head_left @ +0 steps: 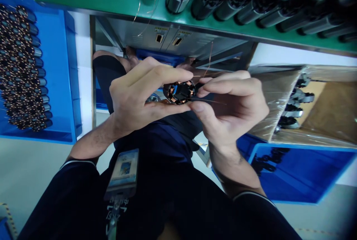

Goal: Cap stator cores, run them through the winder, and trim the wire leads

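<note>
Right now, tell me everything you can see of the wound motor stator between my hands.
The wound motor stator is a small round core, dark and metallic-looking, with copper coils around its ring and a black piece across its centre. It is pinched between the left hand and right hand, with thin wire leads trailing to the right.

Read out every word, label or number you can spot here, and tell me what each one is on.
Nothing here can be quoted for certain:
ID badge: a picture and small print, too small to read.
Lanyard: printed characters, too blurred to read.
Left label on the grey metal cabinet: too small to read.
Right label on the same cabinet: too small to read.
Copper-wound stator: no readable marking.
</note>
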